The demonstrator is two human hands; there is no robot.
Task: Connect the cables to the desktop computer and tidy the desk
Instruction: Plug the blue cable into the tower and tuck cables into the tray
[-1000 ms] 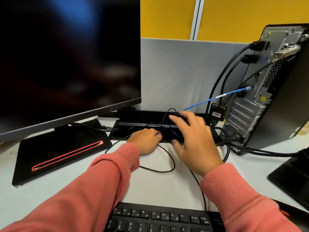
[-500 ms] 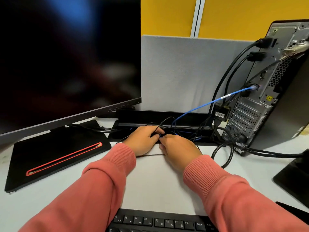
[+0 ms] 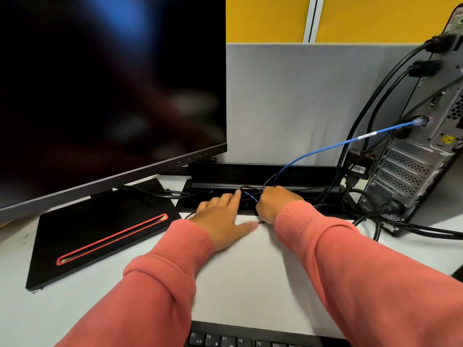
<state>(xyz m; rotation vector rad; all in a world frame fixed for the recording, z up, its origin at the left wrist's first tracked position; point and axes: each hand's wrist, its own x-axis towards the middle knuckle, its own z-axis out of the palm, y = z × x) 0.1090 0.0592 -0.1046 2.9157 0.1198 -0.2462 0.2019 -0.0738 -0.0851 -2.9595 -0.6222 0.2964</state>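
The keyboard point(image 3: 250, 338) lies nearest me. On the white desk point(image 3: 250, 271), my left hand point(image 3: 220, 221) rests flat, fingers straight and spread, forefinger reaching the cable tray point(image 3: 300, 175). Just right, my right hand point(image 3: 273, 205) curls round the bunched cables point(image 3: 250, 194) there. Far right, the blue cable point(image 3: 325, 149) runs into the computer point(image 3: 426, 151).

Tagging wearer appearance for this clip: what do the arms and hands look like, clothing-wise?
Both arms wear long salmon-pink knit sleeves, with ribbed cuffs at the wrists. The left hand and right hand are bare: no gloves show, nor any rings or watch on the parts in view. No markings or logos show on the sleeves.
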